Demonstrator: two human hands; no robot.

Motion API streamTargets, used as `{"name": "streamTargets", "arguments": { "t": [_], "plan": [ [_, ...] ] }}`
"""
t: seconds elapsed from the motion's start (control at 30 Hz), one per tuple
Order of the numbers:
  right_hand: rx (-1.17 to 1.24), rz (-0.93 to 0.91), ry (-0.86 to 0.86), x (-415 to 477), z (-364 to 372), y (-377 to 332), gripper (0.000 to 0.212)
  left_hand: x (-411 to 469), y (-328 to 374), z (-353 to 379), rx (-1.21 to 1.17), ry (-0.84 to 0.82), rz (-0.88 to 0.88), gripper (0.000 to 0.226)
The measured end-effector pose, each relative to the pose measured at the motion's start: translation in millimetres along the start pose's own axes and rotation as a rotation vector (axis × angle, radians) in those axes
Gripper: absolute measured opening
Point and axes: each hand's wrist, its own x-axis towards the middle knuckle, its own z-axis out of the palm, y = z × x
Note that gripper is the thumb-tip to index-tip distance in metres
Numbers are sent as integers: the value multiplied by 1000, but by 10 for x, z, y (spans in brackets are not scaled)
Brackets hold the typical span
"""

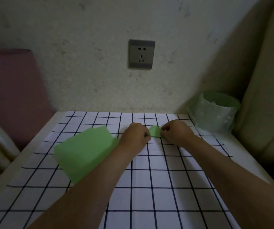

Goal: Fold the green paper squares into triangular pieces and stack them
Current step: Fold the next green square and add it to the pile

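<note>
Small green paper piece [155,132] lay near the far edge of the checked cloth [149,179], pinched between left hand [135,135] and right hand [176,133], fingers of both curled on it. Stack of green paper squares [85,151] lay just left. Green plastic bin [215,111] stood beyond the table's right corner.

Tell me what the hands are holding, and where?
Both pinch one small green paper: left hand at its left edge, right hand at its right.

No text, label, brand, number or sign can be read anywhere in the head view. The wall socket [141,54] shows only its pin slots; any fine marking on its faceplate is too small and dim to make out.
</note>
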Motion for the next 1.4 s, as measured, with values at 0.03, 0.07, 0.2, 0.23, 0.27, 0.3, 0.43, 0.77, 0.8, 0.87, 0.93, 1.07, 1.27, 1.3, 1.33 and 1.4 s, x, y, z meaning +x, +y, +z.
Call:
{"name": "streamTargets", "arguments": {
  "t": [0.03, 0.07, 0.2, 0.23, 0.27, 0.3, 0.43, 0.77, 0.8, 0.87, 0.93, 1.07, 1.27, 1.3, 1.33, 1.4],
  "plan": [
    [0, -11, -4, -2, 13, 6, 24, -6, 6, -6, -1, 15, -19, 9],
    [0, -21, -3, -8, 21, 9, 24, -6, 11, -13, -20, 30, -41, 11],
    [7, -62, 4, -23, 54, 4, 24, 10, 101, -61, -177, 17, -179, 30],
    [12, -68, -3, -25, 59, -3, 25, 22, 115, -59, -203, 6, -216, 33],
    [20, -74, -10, -26, 62, -11, 25, 40, 118, -52, -213, -5, -251, 37],
    [33, -78, -13, -18, 68, -16, 26, 57, 118, -50, -217, -22, -283, 41],
    [116, -115, -43, 3, 65, -43, 30, 117, 106, -79, -205, -94, -335, 40],
    [215, -169, 86, 91, 113, -109, 12, 139, -33, -75, -221, 165, -187, 32],
    [221, -174, 103, 115, 132, -135, 13, 145, -45, -80, -193, 177, -172, 38],
    [182, -174, 100, 170, 186, -177, 15, 157, -88, -71, -138, 140, -165, 46],
    [152, -164, 71, 219, 236, -206, 16, 177, -151, -49, -96, 77, -154, 49],
    [176, -182, 17, 259, 216, -242, 21, 255, -238, -31, -33, 48, -137, 50],
    [199, -131, -31, 296, 147, -216, 59, 316, -309, 0, -31, 72, -132, 48],
    [198, -128, -29, 314, 155, -210, 59, 318, -315, 10, -29, 76, -126, 47],
    [193, -127, -31, 324, 158, -212, 60, 321, -314, 15, -24, 83, -124, 46],
    [189, -137, -35, 348, 160, -225, 63, 334, -316, 29, -20, 104, -122, 43]
  ]
}}
